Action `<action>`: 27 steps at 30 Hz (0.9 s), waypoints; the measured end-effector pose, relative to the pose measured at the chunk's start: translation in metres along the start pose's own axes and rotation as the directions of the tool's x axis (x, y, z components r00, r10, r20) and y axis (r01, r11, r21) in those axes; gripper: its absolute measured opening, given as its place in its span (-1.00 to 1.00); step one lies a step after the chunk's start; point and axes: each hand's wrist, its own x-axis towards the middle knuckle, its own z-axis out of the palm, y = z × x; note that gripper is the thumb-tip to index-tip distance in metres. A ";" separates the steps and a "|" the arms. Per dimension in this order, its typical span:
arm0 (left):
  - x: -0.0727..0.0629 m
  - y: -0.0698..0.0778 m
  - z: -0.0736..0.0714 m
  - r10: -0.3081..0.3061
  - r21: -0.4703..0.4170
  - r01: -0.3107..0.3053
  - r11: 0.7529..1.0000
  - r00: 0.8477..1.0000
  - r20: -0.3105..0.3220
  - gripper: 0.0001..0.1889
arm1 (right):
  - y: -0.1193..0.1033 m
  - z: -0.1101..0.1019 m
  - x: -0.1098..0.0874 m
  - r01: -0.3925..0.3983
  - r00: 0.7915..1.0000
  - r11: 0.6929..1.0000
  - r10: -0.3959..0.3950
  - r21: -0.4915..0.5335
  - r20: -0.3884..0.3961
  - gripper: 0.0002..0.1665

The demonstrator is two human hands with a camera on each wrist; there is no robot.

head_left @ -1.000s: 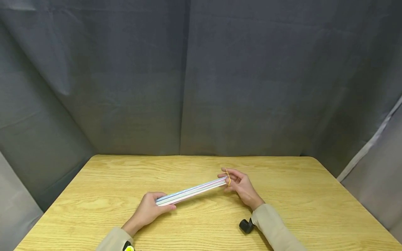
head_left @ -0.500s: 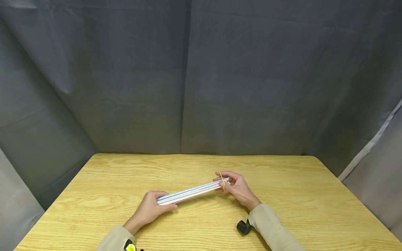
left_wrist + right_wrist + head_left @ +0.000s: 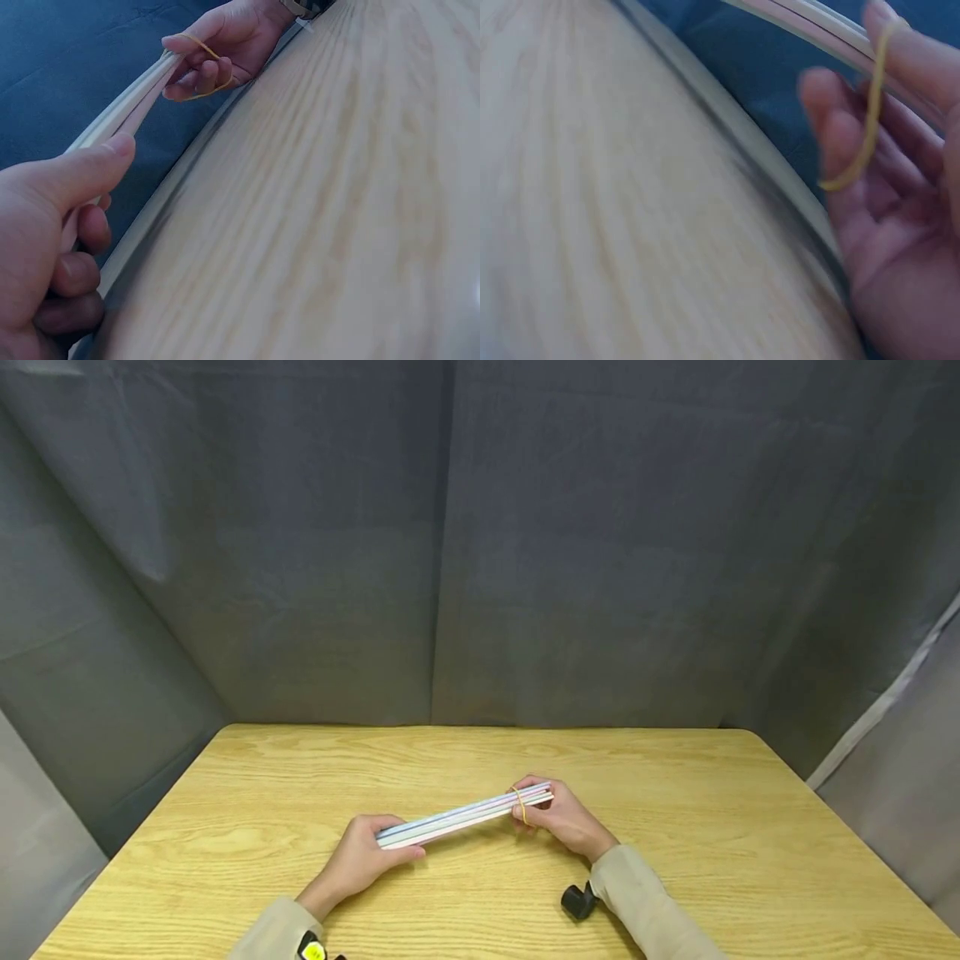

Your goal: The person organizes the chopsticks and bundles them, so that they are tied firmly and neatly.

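Note:
A slim bundle of pastel straws [image 3: 457, 820], white, blue, pink and pale green, is held slanting above the table. My left hand [image 3: 360, 857] grips its near left end, thumb along the front and fingers curled behind, as the left wrist view also shows. At the far right end, my right hand [image 3: 562, 817] has a thin yellow rubber band [image 3: 521, 806] stretched over its thumb and curled fingers. The band loops about the bundle, and the straw tips stick out past it toward the palm. In the right wrist view the rubber band [image 3: 874, 112] spans from thumb to fingers.
Beneath both hands lies a light wood-grain table [image 3: 300, 777]. Dark grey curtains [image 3: 600, 568] hang behind its far edge and at both sides. A black wrist camera [image 3: 577, 902] juts from the right sleeve, close over the tabletop.
My right hand has slid left along the bundle with the rubber band, from the very tips to a little inward, so the straw ends now show beyond the band. My left hand has barely moved.

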 end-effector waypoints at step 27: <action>0.000 0.003 0.005 -0.082 -0.102 0.067 0.992 0.987 -0.141 -0.69 | -0.009 0.045 0.002 0.058 0.996 0.973 -0.072 -0.226 -0.058 -0.63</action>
